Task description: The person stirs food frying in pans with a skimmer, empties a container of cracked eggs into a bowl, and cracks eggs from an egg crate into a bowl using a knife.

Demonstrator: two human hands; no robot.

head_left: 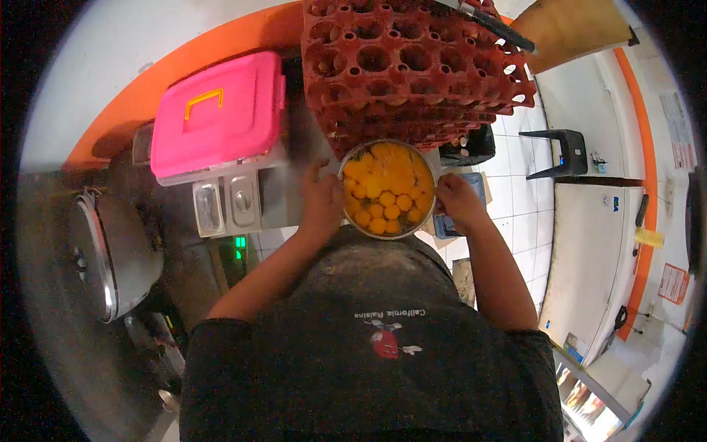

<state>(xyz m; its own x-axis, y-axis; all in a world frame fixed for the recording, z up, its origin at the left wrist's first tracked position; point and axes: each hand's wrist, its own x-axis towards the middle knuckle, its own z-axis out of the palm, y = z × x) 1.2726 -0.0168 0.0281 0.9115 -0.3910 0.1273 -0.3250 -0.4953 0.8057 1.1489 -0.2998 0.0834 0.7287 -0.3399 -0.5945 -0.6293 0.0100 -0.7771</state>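
A round metal bowl of raw eggs is in front of my body, at the middle of the head view. Several orange egg yolks float in it, loose and whole-looking. My right hand is closed at the bowl's right rim, with the fingertips pinched at the edge. On the opposite side my left hand grips the left rim, slightly blurred; its fingers are partly hidden. Just beyond the bowl rises a tall stack of dark red egg trays, whose top cups look mostly hollow.
A pink-lidded plastic box with a yellow handle stands left of the trays. Steel lidded containers sit before it. A big metal pot is at far left. Right are a black stool, a white fridge and tiled floor.
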